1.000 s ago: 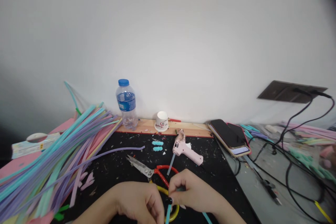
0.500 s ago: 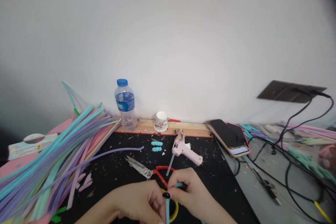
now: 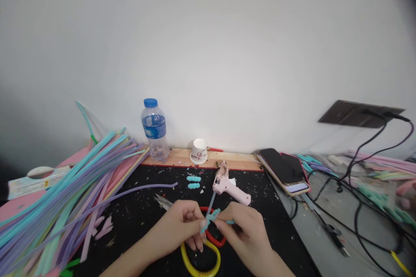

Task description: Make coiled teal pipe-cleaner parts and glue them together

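Observation:
A light blue pipe cleaner (image 3: pixel 211 217) is bent into a small twisted shape between my two hands. My left hand (image 3: pixel 183 229) pinches its left end between thumb and fingers. From the right, my right hand (image 3: pixel 242 229) grips the other side, and a short piece shows between its fingers. Below and behind the hands lie scissors (image 3: pixel 201 273) with red and yellow handles, partly covered by my left hand. Two short wavy light blue pieces (image 3: pixel 194 182) rest on the black mat (image 3: pixel 136 220). Right of them a pink glue gun (image 3: pixel 231 189) lies with its glue stick pointing toward the hands.
Many pastel pipe cleaners (image 3: pixel 74 181) are heaped at the left. A water bottle (image 3: pixel 155 127) and a paper cup (image 3: pixel 199 151) stand along the wall. Phones (image 3: pixel 282 169), black cables (image 3: pixel 354 207) and more craft pieces lie at the right.
Both hands have moved up and over the scissors. The blue pipe cleaner, straight and hanging down before, now shows as a bent, twisted shape between the fingertips. More of the yellow handle shows.

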A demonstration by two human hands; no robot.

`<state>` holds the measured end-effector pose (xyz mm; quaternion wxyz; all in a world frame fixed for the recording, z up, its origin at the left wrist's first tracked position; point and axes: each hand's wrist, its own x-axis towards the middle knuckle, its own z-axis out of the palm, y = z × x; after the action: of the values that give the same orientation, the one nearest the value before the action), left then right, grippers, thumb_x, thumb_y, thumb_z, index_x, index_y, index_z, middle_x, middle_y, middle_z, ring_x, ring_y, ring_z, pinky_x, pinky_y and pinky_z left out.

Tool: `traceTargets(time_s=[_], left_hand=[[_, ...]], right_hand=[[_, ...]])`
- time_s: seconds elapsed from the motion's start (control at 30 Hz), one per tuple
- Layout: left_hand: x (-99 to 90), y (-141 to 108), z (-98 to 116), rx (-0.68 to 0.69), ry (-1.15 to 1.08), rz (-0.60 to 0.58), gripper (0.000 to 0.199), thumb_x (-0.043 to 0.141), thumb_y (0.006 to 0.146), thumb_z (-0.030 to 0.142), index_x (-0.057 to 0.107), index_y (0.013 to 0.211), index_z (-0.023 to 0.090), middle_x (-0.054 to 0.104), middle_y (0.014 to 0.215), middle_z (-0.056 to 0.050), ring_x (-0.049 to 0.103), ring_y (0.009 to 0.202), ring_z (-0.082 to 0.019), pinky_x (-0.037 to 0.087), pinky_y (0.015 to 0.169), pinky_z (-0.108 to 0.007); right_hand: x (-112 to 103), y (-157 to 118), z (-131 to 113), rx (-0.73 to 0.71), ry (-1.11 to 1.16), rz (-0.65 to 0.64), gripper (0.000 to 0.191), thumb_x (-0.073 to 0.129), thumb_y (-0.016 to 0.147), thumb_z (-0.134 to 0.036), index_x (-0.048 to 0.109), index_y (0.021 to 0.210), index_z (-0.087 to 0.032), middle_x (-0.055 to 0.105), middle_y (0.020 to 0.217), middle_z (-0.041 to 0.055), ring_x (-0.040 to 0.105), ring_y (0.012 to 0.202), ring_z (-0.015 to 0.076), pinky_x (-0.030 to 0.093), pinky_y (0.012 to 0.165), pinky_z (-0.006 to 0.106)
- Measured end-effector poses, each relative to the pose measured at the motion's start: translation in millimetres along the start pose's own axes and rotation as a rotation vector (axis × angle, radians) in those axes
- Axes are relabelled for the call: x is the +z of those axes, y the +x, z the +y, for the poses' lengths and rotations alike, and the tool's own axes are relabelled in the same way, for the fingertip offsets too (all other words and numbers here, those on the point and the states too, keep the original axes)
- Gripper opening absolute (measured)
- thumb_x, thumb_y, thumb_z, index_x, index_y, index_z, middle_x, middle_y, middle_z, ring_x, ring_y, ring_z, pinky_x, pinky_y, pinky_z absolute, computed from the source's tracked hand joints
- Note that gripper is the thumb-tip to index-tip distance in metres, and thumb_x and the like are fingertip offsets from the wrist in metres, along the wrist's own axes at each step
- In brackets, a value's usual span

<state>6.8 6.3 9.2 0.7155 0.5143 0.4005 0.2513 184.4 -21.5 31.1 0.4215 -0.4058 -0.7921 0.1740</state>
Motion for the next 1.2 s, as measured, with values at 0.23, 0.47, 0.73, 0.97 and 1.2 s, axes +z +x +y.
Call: traceTargets(time_s=[0.23, 0.47, 0.73, 0.97, 1.2], left_hand=[[-5.1, 2.7, 6.9, 0.155, 0.059, 0.187, 0.02, 0.058, 0.075, 0.03, 0.055, 0.067, 0.013, 0.063, 0.054, -0.001, 0.059, 0.047, -0.011, 0.046, 0.047, -0.021], [-8.9, 3.0, 8.9, 0.195, -0.006, 0.302, 0.02, 0.061, 0.074, 0.03, 0.058, 0.068, 0.012, 0.064, 0.056, -0.001, 0.059, 0.05, -0.012, 0.046, 0.048, -0.02], [-14.6, 2.8, 6.2, 0.16, -0.3, 0.225, 0.017, 0.063, 0.076, 0.026, 0.058, 0.068, 0.012, 0.064, 0.06, -0.001, 0.055, 0.048, -0.007, 0.042, 0.047, -0.015], [-17.4, 2.3, 7.5, 0.117, -0.524, 0.075, 0.014, 0.065, 0.074, 0.019, 0.058, 0.066, 0.011, 0.06, 0.058, -0.001, 0.05, 0.046, -0.004, 0.039, 0.044, -0.012], [-16.0, -3.7, 8.3, 0.079, -0.564, -0.069, 0.016, 0.063, 0.076, 0.017, 0.057, 0.062, 0.01, 0.059, 0.054, -0.002, 0.049, 0.04, -0.003, 0.035, 0.039, -0.01]], right_hand=[[2.9, -3.4, 4.9, -0.137, -0.193, -0.05, 0.01, 0.051, 0.083, -0.01, 0.059, 0.079, -0.015, 0.059, 0.064, 0.0039, 0.051, 0.057, 0.0128, 0.038, 0.054, 0.025], [6.3, -1.0, 3.9, -0.101, -0.225, -0.144, 0.015, 0.045, 0.087, -0.011, 0.058, 0.087, -0.016, 0.059, 0.07, 0.0045, 0.052, 0.062, 0.0141, 0.039, 0.057, 0.026], [4.4, 0.2, 7.4, -0.044, -0.267, -0.208, 0.02, 0.039, 0.09, -0.013, 0.059, 0.086, -0.017, 0.058, 0.073, 0.005, 0.052, 0.066, 0.0153, 0.039, 0.06, 0.026], [3.5, 0.2, 10.3, 0.004, -0.259, -0.212, 0.02, 0.039, 0.089, -0.013, 0.056, 0.081, -0.018, 0.055, 0.074, 0.0035, 0.051, 0.067, 0.0147, 0.039, 0.061, 0.025], [5.8, 1.9, 12.9, 0.029, -0.232, -0.186, 0.014, 0.044, 0.086, -0.013, 0.054, 0.077, -0.018, 0.057, 0.072, 0.0025, 0.051, 0.069, 0.0156, 0.039, 0.062, 0.026]])
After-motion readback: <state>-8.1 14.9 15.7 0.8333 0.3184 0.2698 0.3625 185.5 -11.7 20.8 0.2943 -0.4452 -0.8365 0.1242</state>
